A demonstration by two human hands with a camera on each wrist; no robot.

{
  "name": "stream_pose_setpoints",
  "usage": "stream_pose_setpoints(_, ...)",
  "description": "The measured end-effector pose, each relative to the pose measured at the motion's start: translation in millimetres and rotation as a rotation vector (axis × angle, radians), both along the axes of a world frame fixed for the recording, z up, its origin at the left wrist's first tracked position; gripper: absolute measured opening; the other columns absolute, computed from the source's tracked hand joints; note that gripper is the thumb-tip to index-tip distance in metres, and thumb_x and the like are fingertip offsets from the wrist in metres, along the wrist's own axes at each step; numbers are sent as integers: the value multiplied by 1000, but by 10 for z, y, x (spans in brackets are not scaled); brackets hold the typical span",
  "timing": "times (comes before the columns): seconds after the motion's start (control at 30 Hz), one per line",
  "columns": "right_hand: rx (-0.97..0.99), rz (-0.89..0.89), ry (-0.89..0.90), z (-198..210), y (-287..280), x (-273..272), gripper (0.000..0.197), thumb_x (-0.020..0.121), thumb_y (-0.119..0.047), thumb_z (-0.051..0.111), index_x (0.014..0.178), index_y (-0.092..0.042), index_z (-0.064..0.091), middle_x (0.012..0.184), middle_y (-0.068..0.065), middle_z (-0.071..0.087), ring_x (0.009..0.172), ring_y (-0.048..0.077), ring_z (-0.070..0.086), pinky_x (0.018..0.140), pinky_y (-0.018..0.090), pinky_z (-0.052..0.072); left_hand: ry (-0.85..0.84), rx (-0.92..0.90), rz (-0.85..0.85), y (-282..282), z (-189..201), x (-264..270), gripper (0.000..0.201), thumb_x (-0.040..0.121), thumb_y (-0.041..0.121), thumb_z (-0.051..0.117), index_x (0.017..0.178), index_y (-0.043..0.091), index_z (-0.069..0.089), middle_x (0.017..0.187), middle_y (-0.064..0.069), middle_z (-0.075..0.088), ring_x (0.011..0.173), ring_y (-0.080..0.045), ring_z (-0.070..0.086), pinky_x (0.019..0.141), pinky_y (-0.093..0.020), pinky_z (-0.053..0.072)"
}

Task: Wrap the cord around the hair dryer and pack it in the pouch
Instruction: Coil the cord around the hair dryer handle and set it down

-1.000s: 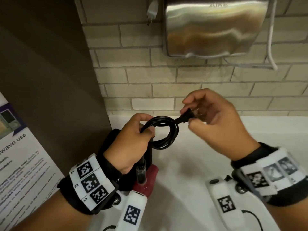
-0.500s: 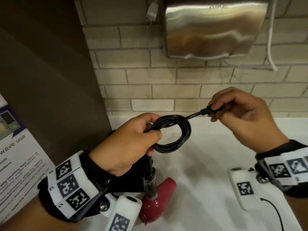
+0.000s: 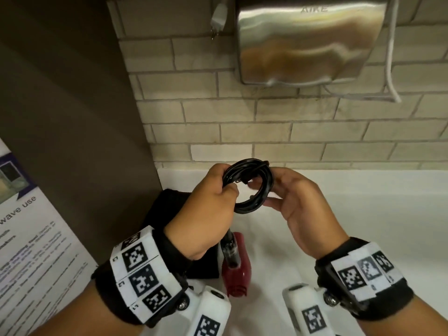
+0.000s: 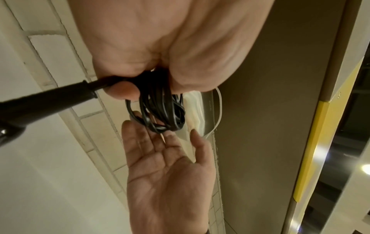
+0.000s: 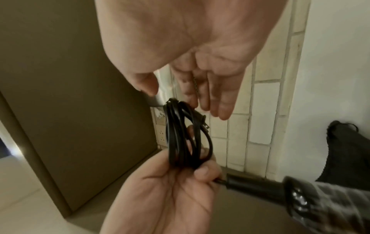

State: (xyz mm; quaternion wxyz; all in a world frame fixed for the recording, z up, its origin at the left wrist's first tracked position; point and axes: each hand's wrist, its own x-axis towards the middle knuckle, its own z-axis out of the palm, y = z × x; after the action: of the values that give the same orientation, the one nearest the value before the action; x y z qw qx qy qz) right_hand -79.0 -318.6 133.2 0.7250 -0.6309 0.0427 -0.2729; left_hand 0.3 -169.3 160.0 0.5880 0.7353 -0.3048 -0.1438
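Note:
My left hand (image 3: 215,202) grips a coil of black cord (image 3: 264,190) above the white counter (image 3: 363,214). The cord's plug (image 3: 242,181) lies across the inside of the coil. My right hand (image 3: 278,187) is open, its straight fingers (image 5: 212,101) against the coil's (image 5: 180,137) right side. The dark red hair dryer (image 3: 238,270) hangs by its black handle end (image 5: 256,188) below my left fist (image 5: 170,190). A black pouch (image 3: 167,209) lies on the counter behind my left wrist, partly hidden. In the left wrist view the coil (image 4: 160,110) hangs over my right palm (image 4: 166,166).
A steel hand dryer (image 3: 308,40) is mounted on the brick wall, with a white cable (image 3: 392,57) at its right and a loose white plug (image 3: 218,18) at its left. A brown panel (image 3: 72,117) and a printed notice (image 3: 24,238) bound the left side.
My right hand was pinching the plug end and pulling it out to the right. It has since let go; the plug now lies in the coil and the hand is open beside it.

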Motion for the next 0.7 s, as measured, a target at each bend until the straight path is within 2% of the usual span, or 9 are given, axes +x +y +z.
stream_pose_setpoints(0.07,-93,-47,32,-1,15,9,42,81,-36,68,109,-6,66,112,15,73,107,30,70,94,54,55,-37,8,-24,-15,0,-45,31,99,11,40,119,30,55,97,8,65,75,2,56,71,-22,41)
stream_pose_setpoints(0.13,-121,-112,69,-31,29,48,36,78,-24,77,106,-7,63,104,13,74,99,32,72,93,57,55,-68,27,-47,-36,10,-89,32,100,10,39,120,29,54,96,10,65,71,8,56,68,-17,41)
stream_pose_setpoints(0.2,-128,-163,83,-49,38,93,30,75,-13,76,101,-7,62,99,15,75,96,34,72,90,60,54,-94,45,-50,-59,15,-107,31,101,11,39,122,27,54,93,12,62,71,10,56,68,-17,43)
stream_pose_setpoints(0.3,-134,-203,112,-50,37,128,26,72,-12,71,97,-10,62,96,18,73,93,39,70,86,62,53,-123,76,-51,-79,10,-126,28,101,11,39,118,27,55,95,3,62,71,4,55,71,-34,53)
stream_pose_setpoints(0.4,-149,-210,163,-34,46,139,24,75,-17,69,99,-14,66,93,14,75,90,34,71,86,54,56,-83,110,-31,-69,3,-87,23,100,13,42,110,23,60,93,-11,65,74,-17,56,77,-49,52)
stream_pose_setpoints(0.47,-169,-197,194,-20,40,140,19,79,-16,68,96,-7,68,89,17,75,87,35,72,82,49,57,-41,116,-13,-52,-16,-43,21,99,15,44,105,22,63,91,-9,66,74,-19,57,79,-52,52)
stream_pose_setpoints(0.57,-89,-133,198,-8,25,137,15,85,-6,65,95,5,67,84,24,72,76,32,71,74,45,57,-55,112,-21,-46,-28,-18,24,100,15,43,112,22,62,101,-2,69,84,-14,62,81,-43,53)
stream_pose_setpoints(0.63,47,-56,181,-11,30,137,17,88,-3,62,98,10,66,80,18,71,74,24,69,74,41,58,-111,100,-24,-48,-19,-2,26,100,14,43,117,23,60,106,1,69,92,-12,64,83,-37,55)
stream_pose_setpoints(0.7,180,3,169,-5,54,139,18,91,-1,58,102,10,66,82,14,71,76,22,69,77,39,57,-158,92,-19,-44,-24,34,28,100,16,44,120,28,59,112,1,67,98,-11,65,85,-34,55)
